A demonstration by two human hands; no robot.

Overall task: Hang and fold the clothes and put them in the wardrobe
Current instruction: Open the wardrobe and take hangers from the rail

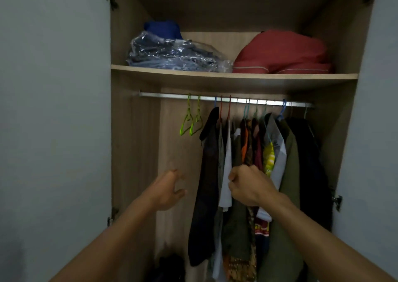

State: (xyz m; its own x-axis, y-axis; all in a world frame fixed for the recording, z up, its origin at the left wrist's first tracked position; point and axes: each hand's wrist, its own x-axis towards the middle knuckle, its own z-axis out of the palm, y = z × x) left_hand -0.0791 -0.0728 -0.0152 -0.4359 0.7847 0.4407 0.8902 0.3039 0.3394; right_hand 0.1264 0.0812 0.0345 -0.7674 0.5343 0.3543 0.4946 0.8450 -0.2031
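Note:
An open wooden wardrobe has a metal rail (163, 95) under its shelf (215, 75). Several garments hang from the rail, from a black one (206, 174) on the left to dark coats (310, 169) on the right. Two bare green hangers (191, 122) hang left of them. My right hand (249, 184) is closed into a fist against the hanging clothes, by a white garment (226, 169); whether it grips cloth I cannot tell. My left hand (168, 189) hovers in the free gap left of the black garment, fingers apart and holding nothing.
On the shelf lie a clear plastic bag of blue clothes (172, 53), a blue bundle (163, 28) behind it and a red padded bundle (282, 53). Both grey doors (53, 109) stand open. Something dark (170, 266) lies on the wardrobe floor.

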